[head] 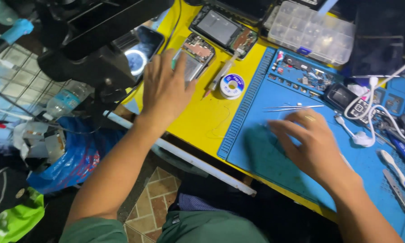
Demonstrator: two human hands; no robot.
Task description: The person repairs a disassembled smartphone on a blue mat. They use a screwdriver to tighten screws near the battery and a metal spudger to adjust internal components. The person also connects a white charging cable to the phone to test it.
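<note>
My left hand [165, 89] reaches across the yellow table [202, 119] with fingers spread, its fingertips touching an opened phone [194, 56] with its circuit board and battery exposed. My right hand [312, 141] lies palm down on the blue work mat [274, 157], fingers apart and slightly blurred, holding nothing that I can see. Thin metal tweezers [294, 107] lie on the mat just beyond its fingertips. A small white solder reel [231, 86] sits between the two hands.
A black microscope [94, 40] with a lit ring light stands at the left edge. A second opened phone [223, 29], a clear parts box [311, 31], a small dark keypad phone [350, 102], white earphones [362, 135] and hand tools [400, 177] crowd the back and right.
</note>
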